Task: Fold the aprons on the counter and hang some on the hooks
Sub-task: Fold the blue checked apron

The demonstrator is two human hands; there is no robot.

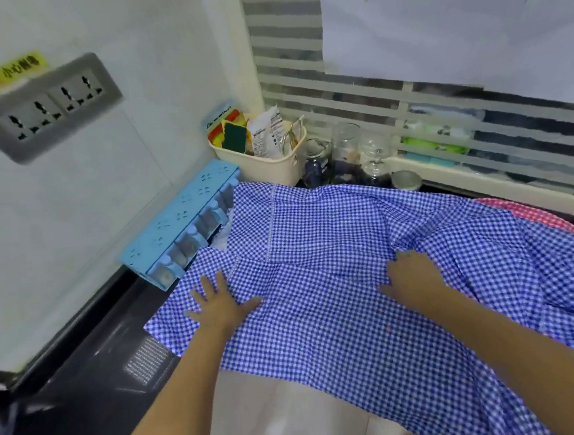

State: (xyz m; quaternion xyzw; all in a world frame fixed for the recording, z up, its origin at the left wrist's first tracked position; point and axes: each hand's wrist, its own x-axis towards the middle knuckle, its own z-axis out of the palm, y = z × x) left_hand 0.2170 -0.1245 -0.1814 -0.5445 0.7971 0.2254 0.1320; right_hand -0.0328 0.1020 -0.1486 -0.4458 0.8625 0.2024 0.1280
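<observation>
Pressing both palms on the blue checked apron, gripped nothing: left hand flat, fingers splayed, near the left edge of the counter; right hand relaxed against a crease. Lay spread across the counter, hem hanging over the front edge, beside a red checked apron at the right edge.

White tiled wall at 10 o'clock, with a grey double socket panel and a yellow sticker above it. Striped frosted window at 1 o'clock, white sheet over its upper part. Black counter at 8 o'clock. Blue rack against the wall. Cream basket and glass jars in the corner at 12. Glossy pale floor at 6, possibly tile. Even light.
</observation>
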